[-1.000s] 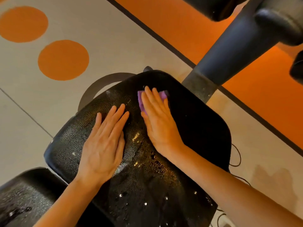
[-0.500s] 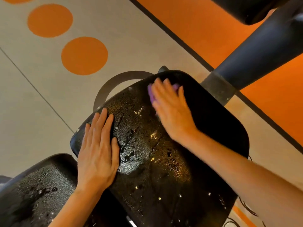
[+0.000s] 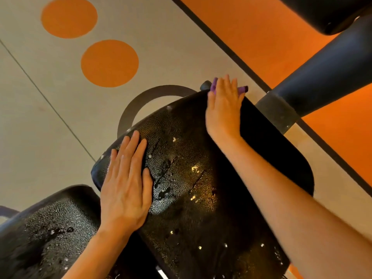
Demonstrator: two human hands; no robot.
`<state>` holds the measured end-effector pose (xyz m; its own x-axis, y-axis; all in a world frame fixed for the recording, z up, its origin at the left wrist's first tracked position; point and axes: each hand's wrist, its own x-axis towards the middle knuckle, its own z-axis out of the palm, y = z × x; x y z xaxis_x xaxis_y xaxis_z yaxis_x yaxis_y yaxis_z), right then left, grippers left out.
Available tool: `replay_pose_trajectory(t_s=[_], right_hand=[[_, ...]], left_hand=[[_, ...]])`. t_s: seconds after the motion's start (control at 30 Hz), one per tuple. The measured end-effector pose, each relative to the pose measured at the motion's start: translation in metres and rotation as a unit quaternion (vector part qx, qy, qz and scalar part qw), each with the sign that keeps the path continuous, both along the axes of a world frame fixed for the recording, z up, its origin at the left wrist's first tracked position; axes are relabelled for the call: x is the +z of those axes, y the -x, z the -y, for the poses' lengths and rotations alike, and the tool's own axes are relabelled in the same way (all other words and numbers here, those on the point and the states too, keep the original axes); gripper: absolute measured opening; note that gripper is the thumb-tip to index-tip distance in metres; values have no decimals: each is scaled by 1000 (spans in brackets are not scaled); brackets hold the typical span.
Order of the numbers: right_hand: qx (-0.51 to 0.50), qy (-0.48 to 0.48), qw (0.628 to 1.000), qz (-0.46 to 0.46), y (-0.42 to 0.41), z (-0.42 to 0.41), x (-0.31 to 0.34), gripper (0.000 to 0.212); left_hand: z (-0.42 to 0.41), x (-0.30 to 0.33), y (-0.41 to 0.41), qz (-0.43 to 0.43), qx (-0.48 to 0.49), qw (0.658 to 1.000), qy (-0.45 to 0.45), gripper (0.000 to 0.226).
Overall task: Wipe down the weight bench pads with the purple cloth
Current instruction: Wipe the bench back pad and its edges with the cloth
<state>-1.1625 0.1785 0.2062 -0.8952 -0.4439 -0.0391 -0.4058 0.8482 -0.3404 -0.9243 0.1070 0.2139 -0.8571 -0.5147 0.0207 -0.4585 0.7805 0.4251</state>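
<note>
A black bench pad [image 3: 261, 158] fills the middle of the view, its textured surface wet with droplets and light specks. My right hand [image 3: 223, 109] lies flat at the pad's far edge, pressing the purple cloth [image 3: 242, 89], which peeks out past my fingertips on both sides. My left hand [image 3: 126, 184] rests flat with fingers together on the pad's left side, holding nothing. A second black pad [image 3: 46, 228], also wet, sits at the lower left.
A thick dark machine arm [image 3: 314, 85] rises at the upper right, beside another dark pad [image 3: 326, 11] at the top edge. The floor is beige with orange circles [image 3: 109, 63] and an orange zone [image 3: 251, 37]. A dark curved base piece [image 3: 141, 103] shows behind the pad.
My right hand has slid the purple cloth away from me, from the pad's upper middle to its far edge. My left hand has shifted toward the pad's left side and stays flat.
</note>
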Motion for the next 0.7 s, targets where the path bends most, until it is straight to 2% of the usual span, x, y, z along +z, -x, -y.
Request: replay_pose_trajectory(t_s=[0.03, 0.07, 0.13, 0.17, 0.2, 0.23, 0.3, 0.33, 0.37, 0.4, 0.5, 0.53, 0.57, 0.6, 0.67, 0.7], right_hand=[[15, -6, 1000, -27, -21, 9, 0, 45], [89, -2, 995, -52, -48, 14, 0, 43], [287, 24, 957, -36, -93, 8, 6, 47], [345, 32, 937, -29, -87, 1, 6, 50], [351, 15, 935, -40, -66, -4, 3, 51], [303, -13, 952, -31, -40, -3, -1, 50], [113, -7, 994, -8, 14, -1, -5, 45], [42, -1, 999, -4, 16, 4, -5, 42], [15, 1, 1000, -24, -3, 13, -3, 41], [47, 11, 998, -44, -32, 22, -5, 41], [277, 50, 960, -6, -111, 14, 11, 49], [325, 48, 945, -5, -102, 6, 12, 49], [332, 40, 942, -20, -80, 1, 11, 46], [287, 32, 957, -23, -51, -1, 6, 41], [95, 50, 994, -10, -2, -2, 2, 32], [16, 56, 998, -8, -2, 4, 0, 31]], left_hand=[[0, 0, -1, -4, 0, 1000, -2, 55], [0, 0, 0, -8, 0, 1000, -4, 55], [0, -1, 0, -6, 3, 1000, 0, 55], [0, -1, -1, -2, 3, 1000, 4, 55], [0, -1, -1, 1, 3, 1000, 4, 55], [0, 0, -1, -2, 5, 1000, 3, 55], [0, 0, 1, -11, 4, 1000, 5, 55], [0, -1, 0, -13, 3, 1000, 6, 54], [0, -1, 0, -14, 3, 1000, 5, 54], [1, -2, -1, -14, 3, 1000, 7, 54], [1, -2, -3, 0, -3, 1000, 18, 55], [1, -2, -3, 0, -8, 1000, 18, 55], [2, -2, -3, -4, -12, 1000, 17, 55], [3, -3, -3, -7, -15, 1000, 19, 55], [3, -5, -4, -12, -15, 1000, 25, 55], [3, -5, -4, -17, -13, 999, 28, 55]])
